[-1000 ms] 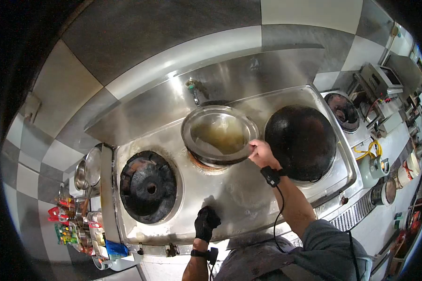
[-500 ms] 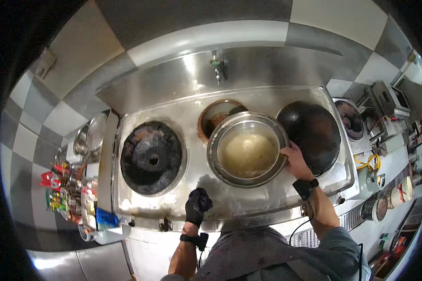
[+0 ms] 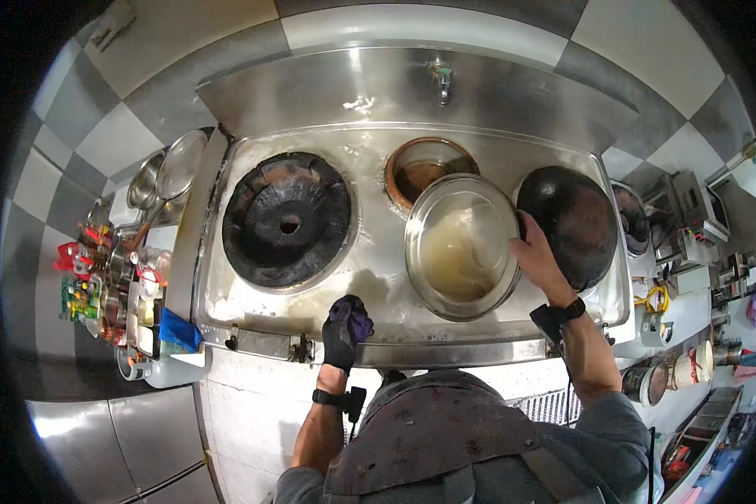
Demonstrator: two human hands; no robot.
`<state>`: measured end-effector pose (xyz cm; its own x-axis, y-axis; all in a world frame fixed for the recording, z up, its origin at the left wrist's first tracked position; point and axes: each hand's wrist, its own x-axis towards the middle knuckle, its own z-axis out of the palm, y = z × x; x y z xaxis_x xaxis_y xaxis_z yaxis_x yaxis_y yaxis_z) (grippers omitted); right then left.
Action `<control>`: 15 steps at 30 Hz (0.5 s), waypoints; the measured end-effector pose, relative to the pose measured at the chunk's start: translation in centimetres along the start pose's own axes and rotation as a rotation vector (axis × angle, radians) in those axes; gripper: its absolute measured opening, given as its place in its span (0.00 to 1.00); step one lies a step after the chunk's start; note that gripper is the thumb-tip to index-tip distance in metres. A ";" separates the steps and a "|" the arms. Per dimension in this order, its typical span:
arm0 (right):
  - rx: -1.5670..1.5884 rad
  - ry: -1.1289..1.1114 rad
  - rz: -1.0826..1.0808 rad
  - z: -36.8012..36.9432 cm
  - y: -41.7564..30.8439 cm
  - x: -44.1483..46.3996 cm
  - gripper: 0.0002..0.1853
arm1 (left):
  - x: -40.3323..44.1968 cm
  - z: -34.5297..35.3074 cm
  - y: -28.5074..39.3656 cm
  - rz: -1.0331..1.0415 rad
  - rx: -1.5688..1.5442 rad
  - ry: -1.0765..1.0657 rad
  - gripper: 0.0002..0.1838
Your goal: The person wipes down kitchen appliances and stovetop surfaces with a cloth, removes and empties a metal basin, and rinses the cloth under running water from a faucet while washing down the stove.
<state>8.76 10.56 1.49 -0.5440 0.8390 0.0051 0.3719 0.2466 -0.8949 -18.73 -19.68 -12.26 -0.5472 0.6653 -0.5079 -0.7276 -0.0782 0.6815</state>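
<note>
My right hand [image 3: 538, 256], bare, grips the right rim of a round metal bowl [image 3: 424, 290]. Cloudy yellowish liquid [image 3: 458, 256] lies in the bowl, which is over the steel stove top [image 3: 378, 315], in front of a round brown-rimmed pot [image 3: 395, 181]. My left hand [image 3: 345, 328] wears a black glove and is closed around a dark purple cloth [image 3: 361, 323] near the stove's front edge. To its upper left is a black burner ring [image 3: 287, 220] with a hole in its middle.
An upturned black wok [image 3: 569, 225] sits right of the bowl. A tap [image 3: 443, 84] projects from the steel backsplash [image 3: 328, 92]. Strainers [image 3: 181, 164], bottles and containers crowd the left side. Buckets [image 3: 647, 384] and a yellow hose [image 3: 653, 298] are at the right.
The bowl has moved from the back of the stove toward the front right in my right hand, uncovering the brown-rimmed pot. The liquid has shifted within it. The camera view has moved too.
</note>
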 end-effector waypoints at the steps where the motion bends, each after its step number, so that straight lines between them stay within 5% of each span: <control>1: -0.132 -0.011 -0.026 0.6 -0.9 0.1 0.35 | 0.4 -1.3 -0.3 0.003 -0.009 0.003 0.12; 4: -0.224 -0.009 -0.017 2.8 1.5 1.2 0.34 | 1.1 -4.9 -1.0 0.022 -0.073 -0.142 0.16; 7: -0.336 -0.036 -0.036 4.8 -3.2 0.5 0.35 | -0.7 -4.2 0.8 0.492 0.782 -0.141 0.17; 9: -0.372 -0.068 -0.031 6.0 -5.0 0.3 0.36 | -1.5 -3.3 1.8 0.074 -0.001 -0.052 0.10; 12: -0.423 -0.118 -0.065 8.0 -8.2 -0.2 0.38 | 0.1 -5.6 0.2 0.127 0.030 -0.027 0.11; 14: -0.442 -0.137 -0.107 9.4 -8.4 -0.2 0.39 | 0.7 -6.9 0.4 0.788 0.786 -0.091 0.11; 15: -0.534 -0.099 -0.198 10.2 -7.6 -0.2 0.39 | 0.4 -7.0 0.6 0.758 0.781 -0.094 0.11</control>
<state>-1.64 3.61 3.79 -0.7003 0.7088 0.0850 0.5698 0.6266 -0.5317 -22.30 -24.65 -15.77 -0.6846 0.6996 0.2046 0.2664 -0.0212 0.9636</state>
